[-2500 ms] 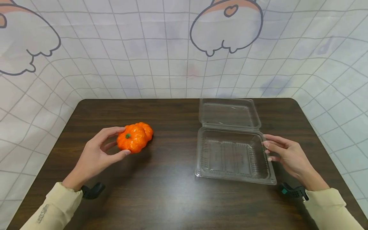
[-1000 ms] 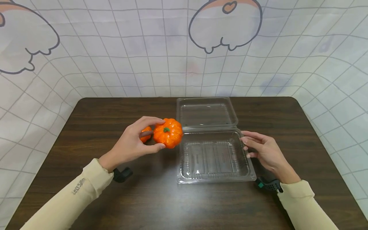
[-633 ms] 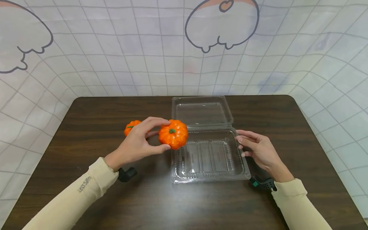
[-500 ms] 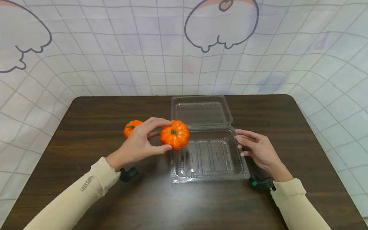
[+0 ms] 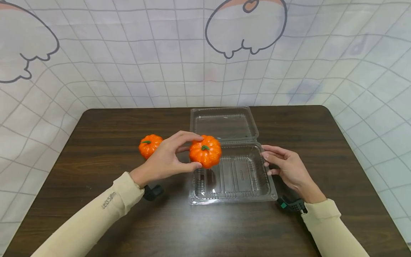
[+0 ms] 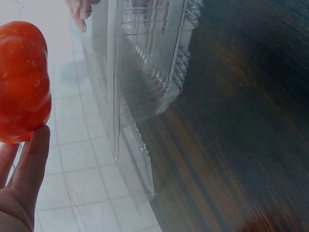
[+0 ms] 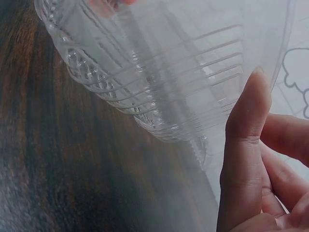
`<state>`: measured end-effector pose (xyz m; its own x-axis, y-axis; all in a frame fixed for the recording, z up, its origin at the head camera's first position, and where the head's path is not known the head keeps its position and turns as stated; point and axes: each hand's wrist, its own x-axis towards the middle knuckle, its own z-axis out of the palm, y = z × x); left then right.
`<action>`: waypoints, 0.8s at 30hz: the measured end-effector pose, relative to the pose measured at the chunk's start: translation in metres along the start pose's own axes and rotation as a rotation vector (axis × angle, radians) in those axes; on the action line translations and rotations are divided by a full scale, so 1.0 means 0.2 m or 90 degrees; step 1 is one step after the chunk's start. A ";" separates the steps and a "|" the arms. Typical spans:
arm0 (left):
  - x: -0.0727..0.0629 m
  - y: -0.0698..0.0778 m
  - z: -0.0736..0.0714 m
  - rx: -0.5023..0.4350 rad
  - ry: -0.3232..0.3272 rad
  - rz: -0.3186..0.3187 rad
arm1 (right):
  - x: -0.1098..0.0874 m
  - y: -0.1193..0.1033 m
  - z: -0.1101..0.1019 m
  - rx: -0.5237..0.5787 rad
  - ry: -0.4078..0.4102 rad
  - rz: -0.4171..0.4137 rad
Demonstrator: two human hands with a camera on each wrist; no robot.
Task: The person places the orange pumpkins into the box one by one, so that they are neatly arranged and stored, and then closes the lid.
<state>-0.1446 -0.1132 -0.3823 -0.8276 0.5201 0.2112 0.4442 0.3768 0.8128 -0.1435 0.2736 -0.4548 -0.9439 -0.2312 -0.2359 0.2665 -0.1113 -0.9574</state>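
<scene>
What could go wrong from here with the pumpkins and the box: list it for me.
The held pumpkin may slip, as the left hand only pinches its shiny surface. It might bump the left edge of the clear box, which it overlaps in the head view, and nudge the box, since the right hand grips just the opposite edge. Drawing back, the left hand could knock the second pumpkin, which shows just behind it.

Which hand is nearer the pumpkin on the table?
Left. The left hand, holding the other pumpkin, is just right of the table pumpkin; the right hand is farther right, holding the box.
</scene>
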 end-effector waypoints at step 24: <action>0.14 0.07 0.15 0.079 -0.090 0.033 | 0.00 0.00 0.00 0.004 0.002 0.025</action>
<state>-0.1507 -0.0710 -0.3815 -0.7493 0.6412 0.1656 0.5314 0.4330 0.7281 -0.1437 0.2730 -0.4541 -0.9332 -0.2323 -0.2743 0.3050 -0.1081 -0.9462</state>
